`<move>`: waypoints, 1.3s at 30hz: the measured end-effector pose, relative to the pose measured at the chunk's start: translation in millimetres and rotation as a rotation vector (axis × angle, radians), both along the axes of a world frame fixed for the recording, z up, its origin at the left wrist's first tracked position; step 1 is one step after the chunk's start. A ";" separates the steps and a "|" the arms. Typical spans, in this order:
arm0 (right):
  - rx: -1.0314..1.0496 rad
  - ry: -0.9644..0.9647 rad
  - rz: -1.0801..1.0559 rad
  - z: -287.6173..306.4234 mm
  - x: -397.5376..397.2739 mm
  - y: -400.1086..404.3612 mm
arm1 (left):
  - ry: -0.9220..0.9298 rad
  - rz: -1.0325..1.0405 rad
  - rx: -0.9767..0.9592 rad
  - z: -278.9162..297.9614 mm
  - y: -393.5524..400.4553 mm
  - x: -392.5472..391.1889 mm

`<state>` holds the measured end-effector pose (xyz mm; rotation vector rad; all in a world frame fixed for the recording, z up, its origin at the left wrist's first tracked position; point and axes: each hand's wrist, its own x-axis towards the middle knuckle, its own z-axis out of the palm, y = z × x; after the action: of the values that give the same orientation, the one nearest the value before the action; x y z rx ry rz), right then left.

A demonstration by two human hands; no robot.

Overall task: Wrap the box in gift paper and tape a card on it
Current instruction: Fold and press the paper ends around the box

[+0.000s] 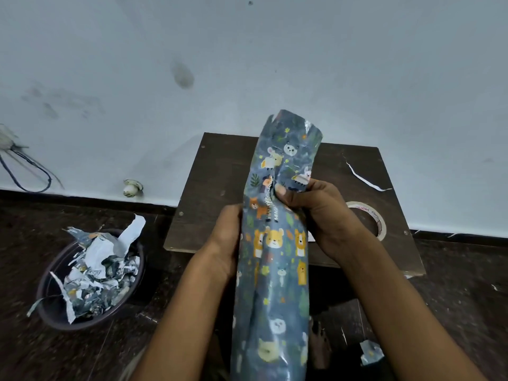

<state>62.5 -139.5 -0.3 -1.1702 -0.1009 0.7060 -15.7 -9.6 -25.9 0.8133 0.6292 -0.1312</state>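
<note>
Holding a rolled blue animal-print gift paper (275,257), my left hand (224,243) cupped it, right hand (310,210) pinched its edge; no box visible, so wrapping seemed unstarted.

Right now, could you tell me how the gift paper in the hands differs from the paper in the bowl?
The gift paper roll is one long rolled sheet, held upright by the left hand and right hand; the scraps are torn, crumpled bits heaped in the bowl on the floor. The roll shows mostly print; the scraps show much white. Both share the animal pattern.
</note>
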 end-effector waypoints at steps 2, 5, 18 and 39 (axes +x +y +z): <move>-0.088 -0.069 -0.064 -2.9 5.4 -3.5 | -0.097 0.028 -0.009 -0.9 3.1 -4.4; -0.210 -0.209 -0.127 -9.2 10.1 -7.5 | -0.192 0.025 0.181 0.7 3.4 -7.6; -0.446 -0.870 -0.372 -13.7 25.0 -19.4 | -0.249 -0.118 0.600 -12.7 -4.6 -7.3; -0.138 -0.495 -0.317 -4.1 71.0 -43.3 | -0.464 -0.198 0.648 -10.8 -9.9 -10.1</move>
<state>133.5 -182.8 -4.5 -1.4365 -0.2780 0.1351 -25.8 -19.5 -36.7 1.4785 0.1363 0.0902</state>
